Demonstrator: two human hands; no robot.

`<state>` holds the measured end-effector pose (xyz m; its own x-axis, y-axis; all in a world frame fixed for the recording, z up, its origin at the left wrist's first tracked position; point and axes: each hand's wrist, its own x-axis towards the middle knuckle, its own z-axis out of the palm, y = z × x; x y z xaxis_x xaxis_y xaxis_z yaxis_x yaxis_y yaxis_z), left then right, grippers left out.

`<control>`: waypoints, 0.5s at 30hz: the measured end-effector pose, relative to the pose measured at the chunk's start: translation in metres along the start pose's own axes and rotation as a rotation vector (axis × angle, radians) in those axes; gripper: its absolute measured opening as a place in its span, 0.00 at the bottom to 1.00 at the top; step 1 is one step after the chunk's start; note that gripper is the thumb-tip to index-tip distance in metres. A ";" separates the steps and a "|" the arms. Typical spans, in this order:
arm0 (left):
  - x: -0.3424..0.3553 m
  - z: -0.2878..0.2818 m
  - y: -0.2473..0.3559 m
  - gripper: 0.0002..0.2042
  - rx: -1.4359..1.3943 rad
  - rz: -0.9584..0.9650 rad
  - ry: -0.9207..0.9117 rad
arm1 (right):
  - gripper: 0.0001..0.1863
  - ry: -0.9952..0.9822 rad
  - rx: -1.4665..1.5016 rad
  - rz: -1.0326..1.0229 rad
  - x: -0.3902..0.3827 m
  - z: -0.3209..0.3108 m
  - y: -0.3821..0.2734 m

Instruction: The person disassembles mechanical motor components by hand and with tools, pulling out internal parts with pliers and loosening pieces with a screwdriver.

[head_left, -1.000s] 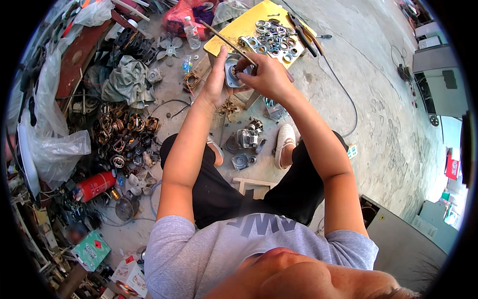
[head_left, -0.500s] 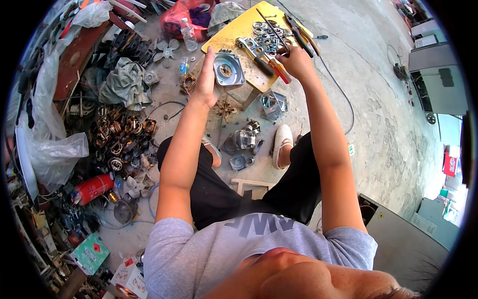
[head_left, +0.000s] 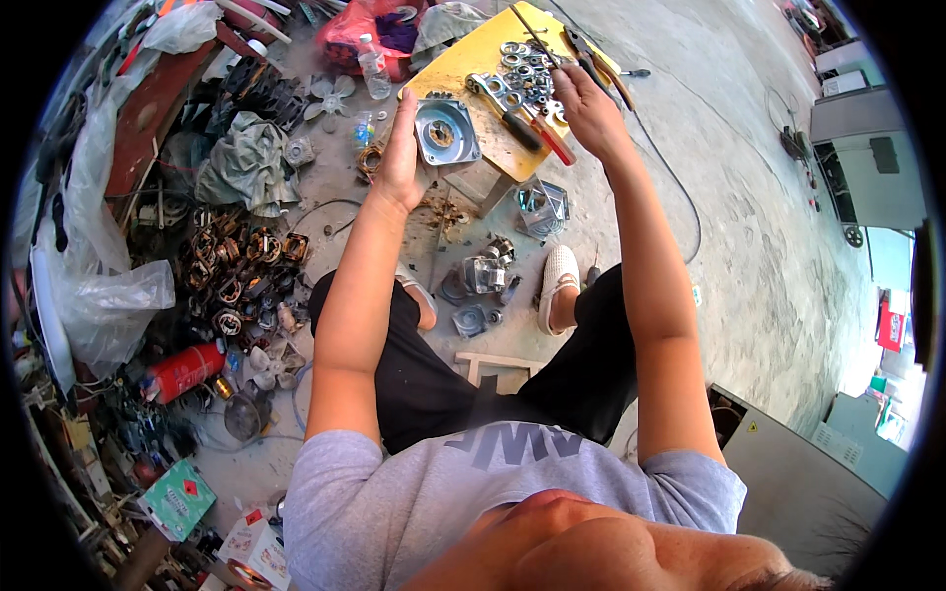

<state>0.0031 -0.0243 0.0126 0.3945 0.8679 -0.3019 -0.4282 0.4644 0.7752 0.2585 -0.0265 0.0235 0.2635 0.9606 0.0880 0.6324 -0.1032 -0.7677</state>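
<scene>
A square metal motor end cover [head_left: 463, 150] with a round recess and a brownish ring at its centre rests in my left hand [head_left: 399, 163], whose fingers lie along its left side. The cover is at the near left edge of the yellow-topped table [head_left: 443, 71]. Above the table's right side, my right hand [head_left: 593, 113] is closed around a long thin dark rod [head_left: 533, 34] that slants up to the left. Beneath it lie metal rings [head_left: 514, 61], a black-handled tool [head_left: 522, 130] and a red-handled tool [head_left: 554, 141]. Pliers [head_left: 591, 61] lie just beyond this hand.
Several motor parts [head_left: 485, 274] lie on the floor between my feet, near a metal housing [head_left: 542, 209]. Piled copper coils [head_left: 232, 256], a red cylinder [head_left: 184, 372] and a plastic bottle [head_left: 374, 69] are at the left. A cable [head_left: 690, 202] curves along the floor at right.
My right hand has lifted slightly away with the rod, moving up and to the right. My left hand and the end cover have shifted a little left.
</scene>
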 end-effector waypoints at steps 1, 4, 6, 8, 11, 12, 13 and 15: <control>0.000 -0.002 0.003 0.32 -0.025 0.009 0.005 | 0.16 -0.028 0.065 -0.047 -0.007 -0.002 -0.010; 0.002 -0.011 0.011 0.32 -0.108 0.057 0.027 | 0.18 -0.169 -0.024 -0.352 -0.036 -0.013 -0.044; 0.006 -0.021 0.015 0.32 -0.173 0.108 0.041 | 0.21 -0.205 -0.068 -0.405 -0.054 -0.010 -0.049; 0.003 -0.018 0.019 0.32 -0.176 0.161 0.076 | 0.23 -0.252 -0.111 -0.433 -0.068 -0.008 -0.052; 0.001 -0.014 0.022 0.32 -0.156 0.203 0.118 | 0.23 -0.240 -0.131 -0.446 -0.080 -0.006 -0.056; 0.001 -0.013 0.021 0.32 -0.167 0.214 0.106 | 0.23 -0.234 -0.146 -0.446 -0.082 -0.005 -0.059; 0.000 -0.012 0.021 0.32 -0.177 0.224 0.093 | 0.23 -0.227 -0.161 -0.445 -0.083 -0.005 -0.061; 0.000 -0.012 0.020 0.32 -0.195 0.247 0.079 | 0.23 -0.233 -0.153 -0.430 -0.081 -0.002 -0.059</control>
<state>-0.0150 -0.0128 0.0212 0.1985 0.9659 -0.1660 -0.6538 0.2567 0.7118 0.2016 -0.0990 0.0630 -0.2025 0.9547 0.2180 0.7519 0.2942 -0.5900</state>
